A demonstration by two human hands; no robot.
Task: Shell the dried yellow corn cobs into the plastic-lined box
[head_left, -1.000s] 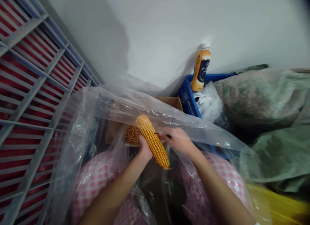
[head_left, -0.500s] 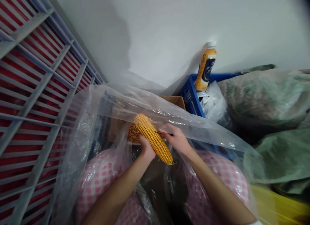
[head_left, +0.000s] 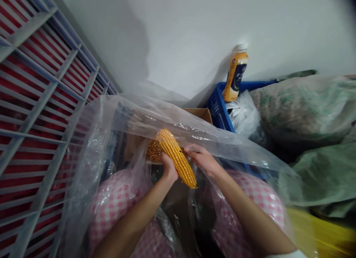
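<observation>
My left hand [head_left: 169,167] is wrapped round a large ear of dried corn [head_left: 179,158] with yellow kernels, which slants from upper left to lower right. A dark line runs along its kernels near the middle. In my closed right hand [head_left: 204,159] is a thin, dark, pointed tool [head_left: 184,151], its tip against the right side of the ear. My fingers cover most of that tool, so its exact kind does not show. Behind my left hand lies a heap of loose corn kernels [head_left: 154,151], inside clear plastic sheeting [head_left: 178,125].
A cardboard box [head_left: 201,113] stands behind the sheeting. At the right, a blue crate [head_left: 219,109] carries an orange bottle [head_left: 236,74] and plastic bags, beside a full woven sack [head_left: 308,106]. A slatted plastic crate [head_left: 41,106] rises at the left. Pink checked cloth [head_left: 119,198] covers my knees.
The ear has shifted slightly and turned a little steeper in my left hand. My right hand, with the tool against the kernels, has moved slightly. The view has shifted a little.
</observation>
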